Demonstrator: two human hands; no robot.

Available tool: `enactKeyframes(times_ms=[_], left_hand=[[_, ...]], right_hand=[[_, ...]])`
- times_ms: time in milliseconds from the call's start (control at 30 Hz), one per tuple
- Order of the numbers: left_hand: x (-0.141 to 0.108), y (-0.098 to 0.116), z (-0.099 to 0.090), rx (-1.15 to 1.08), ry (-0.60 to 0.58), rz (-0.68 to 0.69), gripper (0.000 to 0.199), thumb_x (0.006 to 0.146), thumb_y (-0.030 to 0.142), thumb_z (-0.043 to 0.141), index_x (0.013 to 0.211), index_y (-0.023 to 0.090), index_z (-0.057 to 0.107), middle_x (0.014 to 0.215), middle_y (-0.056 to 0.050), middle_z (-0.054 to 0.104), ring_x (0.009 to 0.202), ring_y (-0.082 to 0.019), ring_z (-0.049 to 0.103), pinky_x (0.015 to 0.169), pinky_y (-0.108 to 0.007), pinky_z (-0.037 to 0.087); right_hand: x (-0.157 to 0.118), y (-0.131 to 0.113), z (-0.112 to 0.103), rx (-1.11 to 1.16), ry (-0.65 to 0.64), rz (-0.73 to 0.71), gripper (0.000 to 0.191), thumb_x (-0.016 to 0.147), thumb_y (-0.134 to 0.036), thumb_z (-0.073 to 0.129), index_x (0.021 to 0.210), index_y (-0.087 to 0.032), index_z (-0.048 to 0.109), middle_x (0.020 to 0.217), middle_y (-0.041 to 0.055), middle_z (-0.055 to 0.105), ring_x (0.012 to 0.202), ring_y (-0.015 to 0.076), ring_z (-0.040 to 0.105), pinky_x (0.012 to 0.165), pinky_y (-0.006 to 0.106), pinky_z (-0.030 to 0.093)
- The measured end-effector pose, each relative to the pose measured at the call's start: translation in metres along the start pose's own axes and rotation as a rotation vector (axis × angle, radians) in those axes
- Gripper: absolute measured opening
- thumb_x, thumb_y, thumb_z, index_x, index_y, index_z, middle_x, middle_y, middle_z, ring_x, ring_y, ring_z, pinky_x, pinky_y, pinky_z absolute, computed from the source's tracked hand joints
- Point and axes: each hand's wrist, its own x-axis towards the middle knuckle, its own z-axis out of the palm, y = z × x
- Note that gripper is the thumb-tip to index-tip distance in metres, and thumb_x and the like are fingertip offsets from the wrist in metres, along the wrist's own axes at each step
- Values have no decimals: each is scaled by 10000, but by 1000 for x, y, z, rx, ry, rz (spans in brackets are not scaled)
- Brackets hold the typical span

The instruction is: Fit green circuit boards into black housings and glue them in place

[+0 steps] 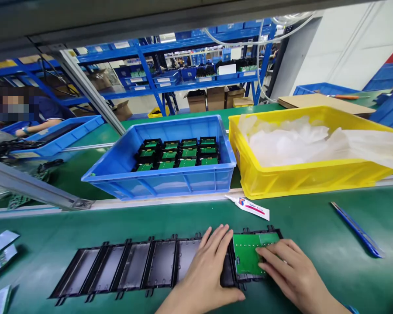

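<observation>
A row of black plastic housings (140,266) lies across the green bench in front of me. In the rightmost housing sits a green circuit board (247,253), its upper edge close to the housing's far wall. My left hand (205,272) rests over the row just left of the board, fingers stretched out and thumb apart. With bent fingertips drawn together, my right hand (286,266) grips at the right part of the board. What lies exactly between those fingertips is partly hidden. Beyond the housings is a white glue tube (253,209).
A blue bin (160,183) holds several black housings with green boards. Beside it, a yellow bin (314,179) contains white wrapping. A blue utility knife (356,229) lies at right, silvery packets (1,250) at left. A slanted metal post (36,185) and a co-worker's arm (36,126) are farther left.
</observation>
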Motion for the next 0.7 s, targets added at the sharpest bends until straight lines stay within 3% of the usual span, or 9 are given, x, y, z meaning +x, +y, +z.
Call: enactKeyframes(times_ms=[300, 700], left_hand=[[2, 0, 7, 78, 1, -35, 1017, 665, 285, 814, 1517, 234, 260, 1517, -129, 378, 1382, -410, 313, 1153, -631, 147], [2, -2, 9, 56, 78, 28, 803, 648, 255, 800, 1372, 240, 453, 1438, -119, 481, 1295, -381, 441, 1153, -592, 173]], right_hand=[[-4, 6, 2, 36, -89, 58, 188, 943, -139, 519, 1089, -178, 631, 871, 56, 631, 744, 151, 585, 679, 298, 457], [5, 3, 3, 36, -150, 73, 188, 959, -197, 492, 1030, -194, 666, 834, 49, 621, 730, 159, 575, 653, 293, 405]])
